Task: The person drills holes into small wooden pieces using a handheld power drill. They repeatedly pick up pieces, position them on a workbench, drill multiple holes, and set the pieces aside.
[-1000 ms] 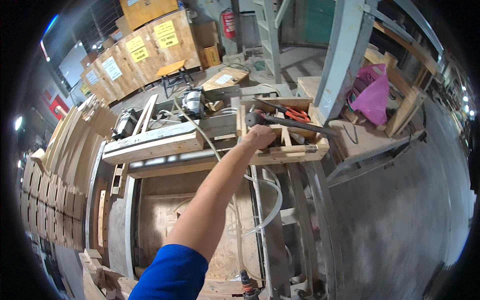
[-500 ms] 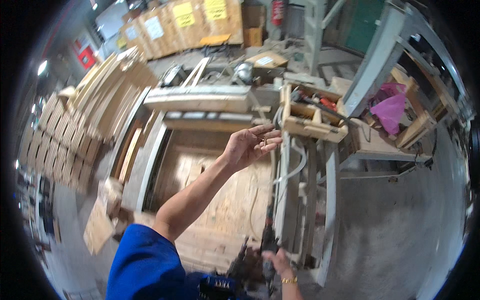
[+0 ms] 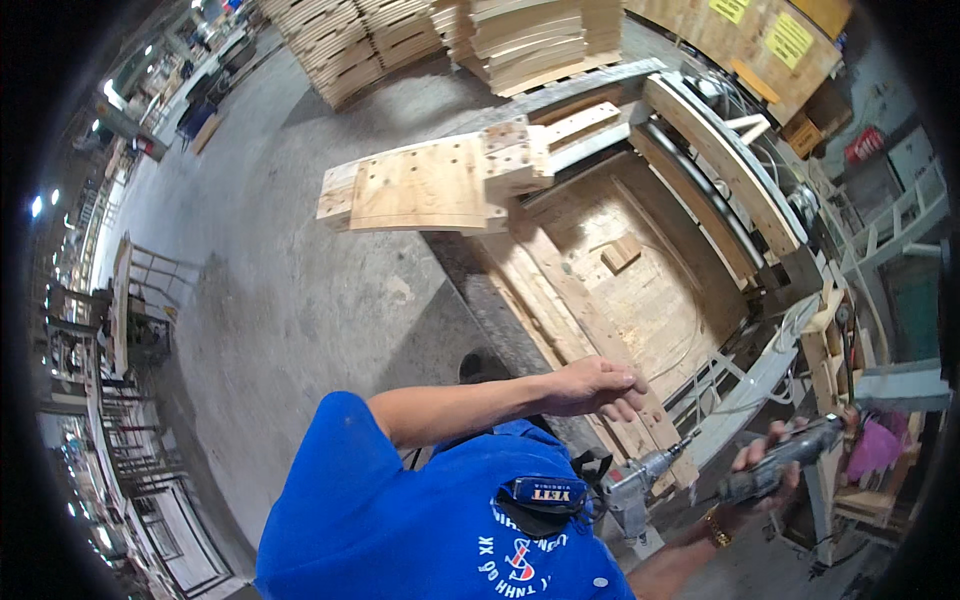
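My right hand (image 3: 752, 448), with a gold-coloured band at the wrist, is wrapped round a dark inline air screwdriver (image 3: 800, 462), held to the right of my body, its tip toward the upper right. My left hand (image 3: 598, 387) hovers over the bench's near wooden boards (image 3: 632, 435), fingers loosely bent and apart, nothing visible in it. Between my hands, close to my waist, sits a grey pistol-shaped power drill (image 3: 645, 485) with its bit pointing up and right. No hand touches it. What it rests on is hidden.
A framed workbench (image 3: 690, 300) has a recessed wooden bed holding a small wood block (image 3: 621, 254). A drilled wooden panel (image 3: 420, 187) juts from its left corner. Stacked boards (image 3: 545, 40) stand beyond. At right are a pink bag (image 3: 875, 447) and metal frame legs.
My view has swung left, showing more floor and the jutting panel. The left hand has drawn back nearer my body. My right hand has lifted the screwdriver out to the right.
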Demonstrator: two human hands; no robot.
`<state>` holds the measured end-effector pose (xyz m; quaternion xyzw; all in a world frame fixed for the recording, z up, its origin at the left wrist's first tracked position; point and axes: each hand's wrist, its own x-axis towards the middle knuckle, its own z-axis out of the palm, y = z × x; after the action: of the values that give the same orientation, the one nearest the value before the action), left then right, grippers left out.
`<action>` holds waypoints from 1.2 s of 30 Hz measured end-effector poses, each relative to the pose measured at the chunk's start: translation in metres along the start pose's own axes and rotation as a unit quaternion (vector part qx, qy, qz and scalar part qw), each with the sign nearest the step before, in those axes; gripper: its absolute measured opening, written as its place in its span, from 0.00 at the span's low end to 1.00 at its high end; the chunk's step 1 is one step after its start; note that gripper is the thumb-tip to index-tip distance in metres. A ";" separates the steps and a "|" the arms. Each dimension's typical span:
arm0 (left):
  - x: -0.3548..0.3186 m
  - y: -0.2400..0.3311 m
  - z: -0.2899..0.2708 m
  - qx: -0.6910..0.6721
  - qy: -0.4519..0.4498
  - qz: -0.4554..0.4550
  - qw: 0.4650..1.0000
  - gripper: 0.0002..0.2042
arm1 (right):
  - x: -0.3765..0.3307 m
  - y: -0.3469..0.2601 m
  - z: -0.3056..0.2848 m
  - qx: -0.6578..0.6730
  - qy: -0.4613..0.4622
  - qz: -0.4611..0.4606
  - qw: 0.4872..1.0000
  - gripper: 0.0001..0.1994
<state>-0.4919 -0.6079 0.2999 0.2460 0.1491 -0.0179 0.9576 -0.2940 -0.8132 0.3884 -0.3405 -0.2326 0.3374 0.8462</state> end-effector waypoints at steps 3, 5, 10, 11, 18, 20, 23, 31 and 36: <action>-0.045 0.011 -0.028 0.071 0.052 0.006 0.996 0.13 | 0.022 0.035 0.048 0.075 -0.054 -0.087 0.992 0.28; -0.076 0.014 -0.047 -0.011 0.115 0.054 0.992 0.11 | 0.038 0.072 0.092 0.098 -0.001 -0.153 0.983 0.26; -0.122 0.034 -0.066 -0.104 0.186 0.142 0.967 0.09 | 0.038 0.161 0.144 0.050 0.040 -0.163 0.985 0.24; -0.128 0.038 -0.072 -0.110 0.195 0.151 0.963 0.08 | 0.037 0.174 0.152 0.035 0.059 -0.166 0.984 0.24; -0.132 0.054 -0.084 -0.098 0.262 0.155 0.948 0.08 | 0.038 0.210 0.165 0.071 0.079 -0.176 0.979 0.24; -0.118 0.060 -0.080 -0.096 0.289 0.158 0.939 0.09 | 0.045 0.212 0.163 0.053 0.139 -0.198 0.969 0.26; -0.093 0.071 -0.070 -0.120 0.272 0.179 0.938 0.09 | 0.059 0.209 0.144 0.066 0.192 -0.209 0.957 0.26; -0.076 0.186 -0.108 0.903 0.145 0.143 0.379 0.09 | 0.094 0.185 0.069 0.205 0.252 -0.167 0.931 0.17; -0.030 0.213 -0.125 0.967 0.174 -0.112 0.146 0.07 | 0.100 0.187 0.048 0.209 0.263 -0.158 0.928 0.18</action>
<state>-0.5316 -0.3623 0.3040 0.9488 0.1986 -0.2110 -0.1261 -0.3348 -0.6190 0.2995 -0.1909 0.0235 0.1387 0.9715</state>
